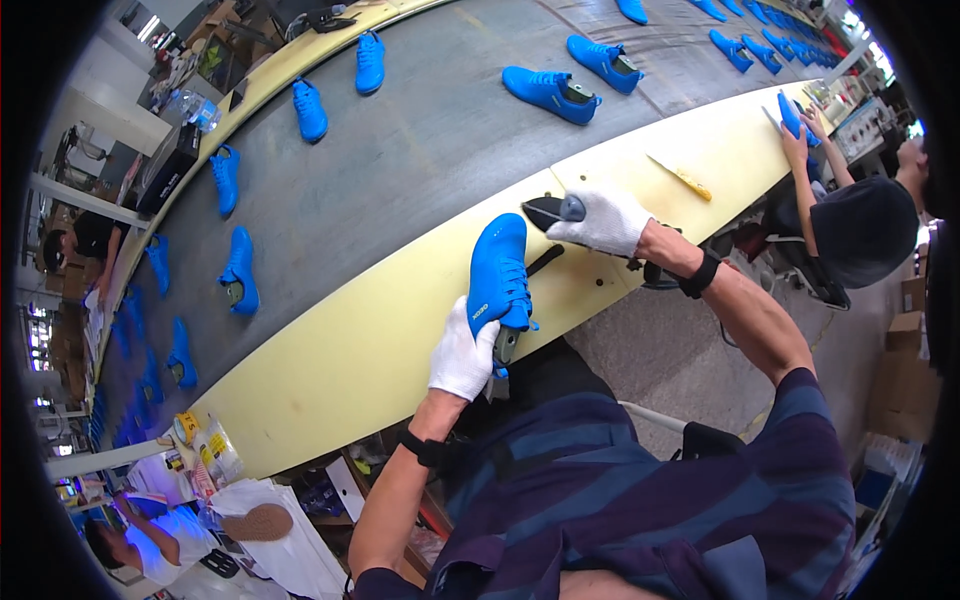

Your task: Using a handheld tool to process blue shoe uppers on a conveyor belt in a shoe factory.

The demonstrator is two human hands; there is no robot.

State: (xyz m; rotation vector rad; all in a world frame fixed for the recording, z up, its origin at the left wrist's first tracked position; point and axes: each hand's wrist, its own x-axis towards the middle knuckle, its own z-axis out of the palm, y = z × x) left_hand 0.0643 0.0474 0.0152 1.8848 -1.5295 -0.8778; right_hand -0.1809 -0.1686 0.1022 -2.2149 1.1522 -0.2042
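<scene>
- Left hand [465, 350], gloved, closed around the heel end of a blue shoe [497, 265], apparently leaving the toe exposed.
- Right hand [612, 222], gloved, gripping a dark tool [541, 212] near the toe; contact cannot be told.
- Shoe held over the yellow bench [380, 370], presumably within both hands' easy reach.
</scene>
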